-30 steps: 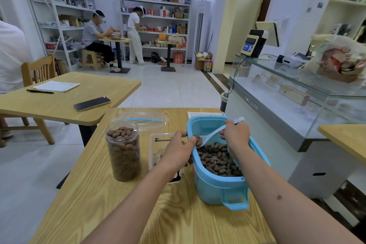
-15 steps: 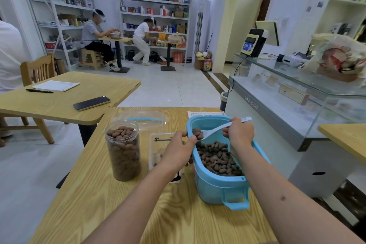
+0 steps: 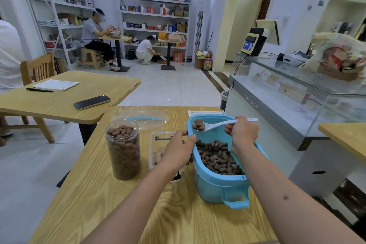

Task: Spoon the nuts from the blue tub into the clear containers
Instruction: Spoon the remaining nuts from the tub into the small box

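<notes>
Single head-worn view – looking forward and down, close over the table (image 3: 111, 194)

left hand (image 3: 178, 151) hides square container (image 3: 158, 144) | counter bag (image 3: 340, 59) blurred

Jar (image 3: 123, 150) left of tub (image 3: 219, 184)

The blue tub (image 3: 219, 180) stands upright and open on the wooden table (image 3: 118, 204), its floor covered with brown nuts (image 3: 216, 156) heaped toward the near end. Above the tub's far left corner a white spoon (image 3: 221, 124) lies almost level with a few nuts in its bowl. Left of the tub stands a low clear container (image 3: 158, 144) holding a few nuts, and further left a tall clear jar (image 3: 123, 150), upright, lidless and filled to the rim.
</notes>
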